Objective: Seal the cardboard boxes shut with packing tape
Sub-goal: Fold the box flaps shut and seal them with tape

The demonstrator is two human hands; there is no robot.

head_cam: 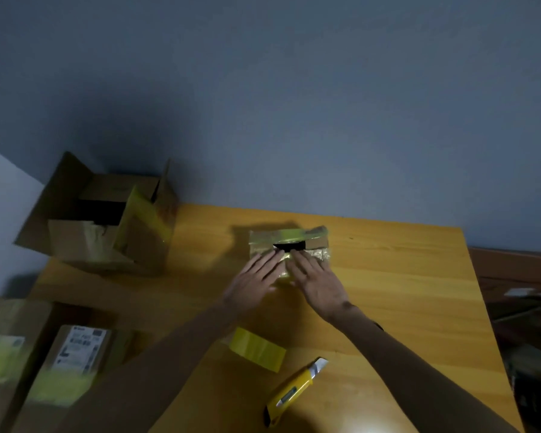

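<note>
From the head view, both hands lie on the small cardboard box (pixel 317 243) in the middle of the wooden table (pixel 403 276). The left hand (pixel 253 281) and right hand (pixel 317 282) sit side by side, fingers straight and flat. Neither grips anything; they press the near flap down, which seems meant to hold it level for taping.

Just past the fingertips a dark gap (pixel 289 245) shows between the flaps, so the top is not yet closed. Beyond that gap the far flap carries a crumpled band of yellow tape.

Back from the wrists, between the forearms, lies the yellow packing tape (pixel 258 348); I cannot tell whether it is a roll or a cut strip. Nearer the person, under the right forearm, a yellow utility knife (pixel 294 390) rests with its blade out. Both seem laid close so either hand can drop back for them.

Well off to the left of the left hand stands a large open box (pixel 107 220), flaps up. Below the left forearm a labelled box (pixel 75 354) already wears yellow tape.
</note>
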